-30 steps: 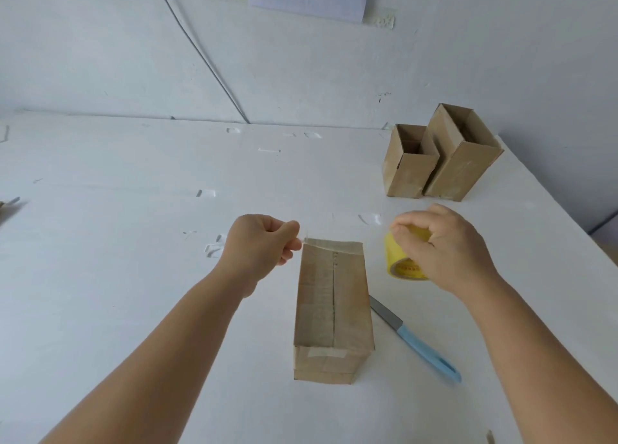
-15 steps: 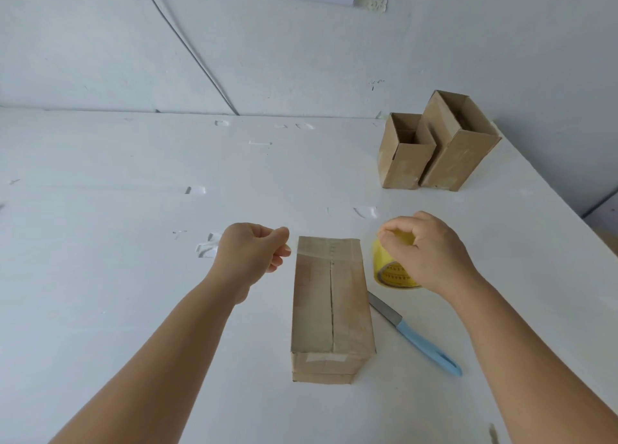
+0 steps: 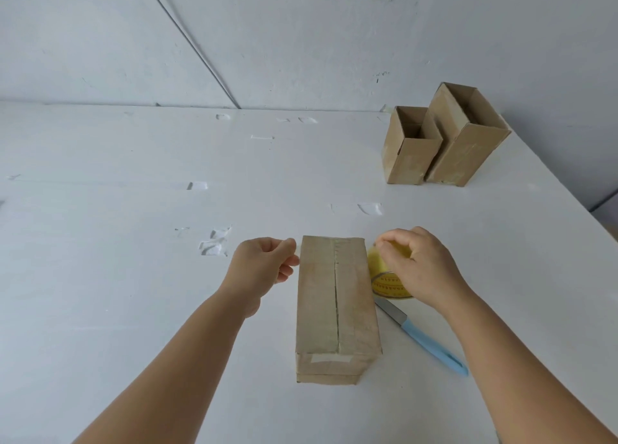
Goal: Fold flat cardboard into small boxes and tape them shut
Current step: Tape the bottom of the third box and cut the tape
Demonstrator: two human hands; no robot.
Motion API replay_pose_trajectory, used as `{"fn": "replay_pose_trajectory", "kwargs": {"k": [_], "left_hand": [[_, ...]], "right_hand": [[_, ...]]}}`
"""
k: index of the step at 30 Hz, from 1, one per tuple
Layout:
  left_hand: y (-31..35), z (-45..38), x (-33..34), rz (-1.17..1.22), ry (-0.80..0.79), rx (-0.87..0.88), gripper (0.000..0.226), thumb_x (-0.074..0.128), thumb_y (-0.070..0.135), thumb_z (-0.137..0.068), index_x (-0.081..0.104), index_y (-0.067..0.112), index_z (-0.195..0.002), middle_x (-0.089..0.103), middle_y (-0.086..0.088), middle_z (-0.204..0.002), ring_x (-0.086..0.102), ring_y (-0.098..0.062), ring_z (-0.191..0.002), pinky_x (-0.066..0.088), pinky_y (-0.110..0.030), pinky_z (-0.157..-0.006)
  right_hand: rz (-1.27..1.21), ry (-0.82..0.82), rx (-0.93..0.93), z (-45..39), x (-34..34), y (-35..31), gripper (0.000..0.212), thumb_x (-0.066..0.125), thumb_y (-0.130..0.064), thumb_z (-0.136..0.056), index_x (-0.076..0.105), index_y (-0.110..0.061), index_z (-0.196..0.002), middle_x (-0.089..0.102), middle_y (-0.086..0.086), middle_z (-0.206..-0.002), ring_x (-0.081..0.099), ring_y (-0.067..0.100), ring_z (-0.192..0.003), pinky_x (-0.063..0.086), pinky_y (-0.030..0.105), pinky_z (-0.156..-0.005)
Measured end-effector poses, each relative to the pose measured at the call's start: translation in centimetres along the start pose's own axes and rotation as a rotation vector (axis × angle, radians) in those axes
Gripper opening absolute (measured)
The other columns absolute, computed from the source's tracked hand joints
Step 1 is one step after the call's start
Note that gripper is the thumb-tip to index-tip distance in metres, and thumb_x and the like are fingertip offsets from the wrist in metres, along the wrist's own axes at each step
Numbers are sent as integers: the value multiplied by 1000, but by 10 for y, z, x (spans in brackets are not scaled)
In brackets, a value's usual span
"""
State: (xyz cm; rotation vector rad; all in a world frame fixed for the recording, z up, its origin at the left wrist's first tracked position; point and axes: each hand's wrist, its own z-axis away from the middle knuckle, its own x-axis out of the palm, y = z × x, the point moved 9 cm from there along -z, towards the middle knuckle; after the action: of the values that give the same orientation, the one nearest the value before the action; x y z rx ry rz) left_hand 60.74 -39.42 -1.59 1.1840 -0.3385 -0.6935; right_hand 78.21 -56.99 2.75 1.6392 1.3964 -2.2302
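Note:
A closed brown cardboard box lies lengthwise on the white table, its two top flaps meeting in a centre seam. My left hand is at the box's far left corner, thumb and forefinger pinching what looks like the end of a clear tape strip. My right hand grips a yellow tape roll right beside the box's far right edge. A clear tape strip seems to run across the box's far end between both hands. A short piece of tape sits on the box's near end.
A knife with a light blue handle lies on the table right of the box. Two open-topped cardboard boxes stand at the back right near the table's edge. Scraps of clear tape stick to the table left of my hands.
Both hands have dropped lower and closer to the box, the roll coming down beside its far right edge and the left hand settling at its far left corner.

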Motion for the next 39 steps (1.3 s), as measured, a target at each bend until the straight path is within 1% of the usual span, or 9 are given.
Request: {"fn": "replay_pose_trajectory", "kwargs": {"k": [17,20,22,25,27,31,33,36,39], "left_hand": [[-24,6,14,79,4,-114,32,60,23,-91,55,19,-122,67,-6,-105,62,-17,-75,55,-29,-75],[1,18,3,-42,101,71,37,45,22,-98,50,18,-134,58,3,-128,57,-12,-112,45,-27,-97],[19,35,14,-51,-25,198,39,40,29,-101,44,24,-139,48,19,-135,43,-3,-126,33,-17,-104],[18,54,43,-209,-263,204,47,41,35,-100,29,32,-146,41,26,-129,36,3,-118,29,-8,-93],[13,54,47,-295,-283,182,67,44,36,-99,4,31,-153,35,15,-145,36,0,-120,29,-16,-97],[18,50,47,-510,-327,126,75,43,40,-98,-7,29,-153,36,3,-148,43,-13,-123,33,-23,-96],[32,46,50,-807,-323,228,74,42,37,-96,-4,23,-152,30,-1,-151,36,-20,-131,31,-32,-105],[69,47,81,-1171,-312,578,65,39,25,-97,6,17,-153,4,0,-161,-3,-20,-148,4,-45,-117],[77,48,122,-1257,-431,739,46,30,33,-101,35,16,-144,37,-1,-150,22,-21,-143,13,-42,-115]], "right_hand": [[62,94,-11,8,11,-1,22,47,-38,-94,67,-32,-103,53,0,-94,50,19,-95,44,32,-80],[70,105,-10,9,11,-2,23,47,-38,-94,67,-33,-102,54,1,-94,51,21,-95,46,36,-83],[73,114,-9,10,11,-2,23,46,-38,-94,67,-32,-102,54,2,-94,51,22,-95,47,37,-84],[101,115,0,11,13,-1,25,44,-39,-95,66,-31,-105,55,2,-96,51,22,-95,47,36,-83],[108,109,4,11,14,0,27,43,-39,-96,65,-30,-107,55,2,-97,51,22,-96,47,35,-83],[110,94,3,9,16,2,27,41,-40,-96,65,-32,-106,54,2,-97,50,23,-97,46,38,-87],[103,95,0,10,15,2,26,42,-41,-96,65,-33,-106,53,2,-96,50,23,-97,45,37,-87],[132,110,-27,12,12,-2,27,42,-40,-97,64,-31,-108,51,3,-93,50,25,-95,45,36,-84],[171,99,-34,13,11,-3,30,42,-39,-97,64,-28,-114,52,5,-96,50,27,-97,44,38,-85]]}}
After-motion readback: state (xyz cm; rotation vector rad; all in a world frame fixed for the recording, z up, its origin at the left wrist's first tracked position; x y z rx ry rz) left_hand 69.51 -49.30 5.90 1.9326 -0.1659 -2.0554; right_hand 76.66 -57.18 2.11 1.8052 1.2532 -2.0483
